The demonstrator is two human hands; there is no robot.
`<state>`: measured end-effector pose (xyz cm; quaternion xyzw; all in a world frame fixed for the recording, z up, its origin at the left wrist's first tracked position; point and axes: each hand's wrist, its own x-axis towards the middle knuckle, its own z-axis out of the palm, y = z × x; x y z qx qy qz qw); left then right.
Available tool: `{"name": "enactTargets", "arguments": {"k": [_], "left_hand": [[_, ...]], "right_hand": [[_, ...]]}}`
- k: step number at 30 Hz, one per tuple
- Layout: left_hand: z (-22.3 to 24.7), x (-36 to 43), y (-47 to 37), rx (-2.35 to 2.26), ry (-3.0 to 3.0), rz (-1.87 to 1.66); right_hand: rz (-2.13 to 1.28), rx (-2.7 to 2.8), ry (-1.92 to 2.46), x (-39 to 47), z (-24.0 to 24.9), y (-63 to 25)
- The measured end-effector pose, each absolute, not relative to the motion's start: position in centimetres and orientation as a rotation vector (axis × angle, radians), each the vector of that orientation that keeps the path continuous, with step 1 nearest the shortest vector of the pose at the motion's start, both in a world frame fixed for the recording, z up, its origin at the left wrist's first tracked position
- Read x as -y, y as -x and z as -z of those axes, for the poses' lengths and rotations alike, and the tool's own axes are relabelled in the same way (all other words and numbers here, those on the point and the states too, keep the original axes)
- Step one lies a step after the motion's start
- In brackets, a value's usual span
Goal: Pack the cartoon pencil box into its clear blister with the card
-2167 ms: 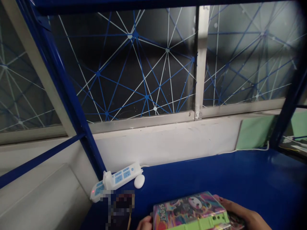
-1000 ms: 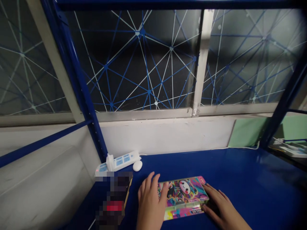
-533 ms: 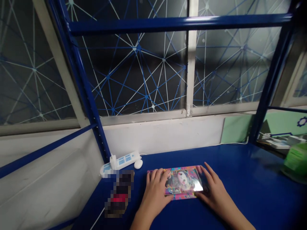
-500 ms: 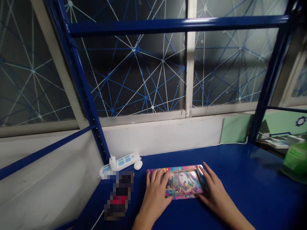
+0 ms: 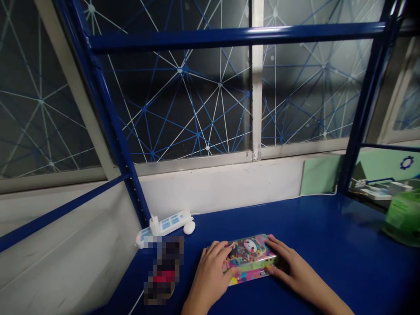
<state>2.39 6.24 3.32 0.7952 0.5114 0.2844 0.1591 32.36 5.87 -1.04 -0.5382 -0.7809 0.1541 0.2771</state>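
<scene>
A flat, brightly patterned cartoon box (image 5: 251, 253) with a white character face on top lies on the blue table. It has a shiny raised top, a greenish front side and a pink, colourful base showing below. My left hand (image 5: 213, 267) grips its left end, fingers curled over the top and thumb at the front edge. At the opposite end, my right hand (image 5: 287, 264) holds the box with fingers along the back corner and thumb at the front. Both palms hide the ends of the box.
Left of the box lies a blurred-out dark object (image 5: 164, 271) with a white cable. Behind it are a white power strip (image 5: 170, 223) with a plug and a small white rounded item (image 5: 189, 227). A green translucent object (image 5: 402, 218) stands at the right.
The box has shifted slightly toward me and tilted, so its greenish front side now shows. Both hands have moved with it, and the camera view has turned a little.
</scene>
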Motion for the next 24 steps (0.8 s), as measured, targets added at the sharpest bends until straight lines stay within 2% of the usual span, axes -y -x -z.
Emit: {"name": "enactTargets", "arguments": {"k": [5, 12, 15, 20, 24], "left_hand": [[-3.1, -6.6, -2.4, -1.496, -2.110, -0.906], [-4.9, -5.8, -0.3, -1.303, -1.818, -1.154], [-3.5, -5.0, -0.7, -1.208, -1.689, -1.262], [0.2, -4.7, -1.5, -1.443, -1.497, -1.431], [1.0, -4.9, -1.0, -1.586, -1.518, -1.453]], "right_hand": [[-0.323, 1.999, 1.387, -6.0, 1.1, -32.8], [-0.216, 1.422, 1.391, -6.3, 1.8, -34.4], [-0.240, 1.275, 1.433, -6.7, 2.2, -34.6], [-0.345, 1.281, 1.451, -7.0, 2.1, -33.9], [-0.362, 1.350, 1.503, -7.0, 2.0, -33.4]]}}
